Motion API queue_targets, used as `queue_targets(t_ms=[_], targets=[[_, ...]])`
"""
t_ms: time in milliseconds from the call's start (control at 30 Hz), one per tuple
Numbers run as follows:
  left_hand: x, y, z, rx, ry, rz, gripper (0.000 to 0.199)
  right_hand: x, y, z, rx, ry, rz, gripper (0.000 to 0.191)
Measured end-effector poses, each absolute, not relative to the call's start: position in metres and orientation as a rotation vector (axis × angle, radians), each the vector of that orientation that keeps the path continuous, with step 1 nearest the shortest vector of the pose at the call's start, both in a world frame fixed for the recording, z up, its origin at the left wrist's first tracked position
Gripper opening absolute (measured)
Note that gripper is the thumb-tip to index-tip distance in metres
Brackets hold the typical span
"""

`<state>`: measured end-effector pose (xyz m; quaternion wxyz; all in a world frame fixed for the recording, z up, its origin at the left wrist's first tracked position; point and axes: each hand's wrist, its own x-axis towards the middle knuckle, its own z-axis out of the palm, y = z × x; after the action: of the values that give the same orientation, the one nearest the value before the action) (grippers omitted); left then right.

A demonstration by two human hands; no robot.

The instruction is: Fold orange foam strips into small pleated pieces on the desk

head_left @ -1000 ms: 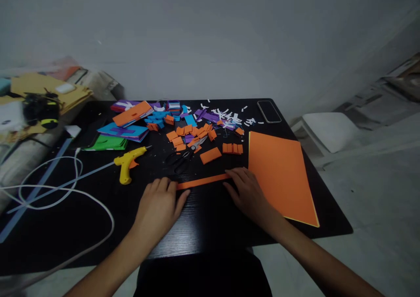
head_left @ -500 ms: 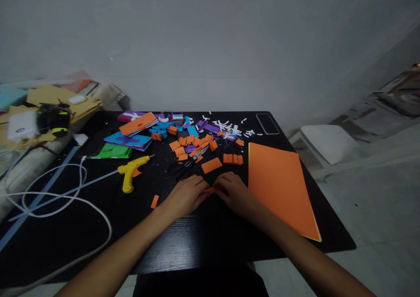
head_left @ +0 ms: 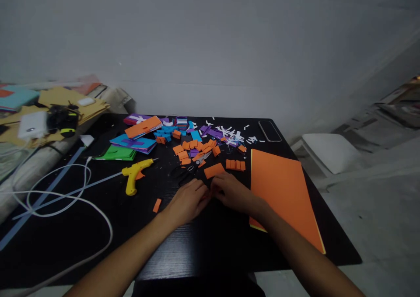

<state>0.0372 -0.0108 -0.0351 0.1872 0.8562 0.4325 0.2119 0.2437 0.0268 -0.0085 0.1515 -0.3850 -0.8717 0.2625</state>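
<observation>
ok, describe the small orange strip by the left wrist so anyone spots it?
On the black table, find the yellow glue gun. Nearer the viewer and slightly right, beside the left hand's wrist, is a small orange strip. Unlike the orange pieces heaped farther back, it lies alone.

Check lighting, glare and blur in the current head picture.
Head view: dim overall, pale glare on the table near its front edge; head view, right: the white seat looks soft; head view, centre: murky between left hand and right hand.
</observation>
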Motion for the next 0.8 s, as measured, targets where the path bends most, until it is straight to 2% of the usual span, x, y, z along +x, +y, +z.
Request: queue_targets(t_ms=[67,200,333,467,567,800], targets=[[0.036,-0.009,-0.035,2.207,1.225,0.679,0.017,0.245,0.03,-0.007,-1.099,-2.265,0.806,0.005],[0.031,0.0,-0.031,1.544,1.22,0.974,0.032,0.241,0.027,-0.012,-1.131,-1.451,0.911,0.024],[0.027,0.006,-0.026,1.256,1.075,1.025,0.042,0.225,0.014,-0.025,-1.0,-1.266,1.529,0.036],[0.029,0.004,-0.026,1.187,1.035,1.026,0.043,0.217,0.009,-0.033,-0.895,-1.115,1.92,0.035],[0.03,0.003,-0.028,1.208,1.051,1.018,0.04,0.221,0.01,-0.035,-0.864,-1.025,2.005,0.034],[0.03,0.002,-0.026,1.217,1.036,0.941,0.038,0.228,0.012,-0.033,-0.924,-1.069,1.964,0.03]])
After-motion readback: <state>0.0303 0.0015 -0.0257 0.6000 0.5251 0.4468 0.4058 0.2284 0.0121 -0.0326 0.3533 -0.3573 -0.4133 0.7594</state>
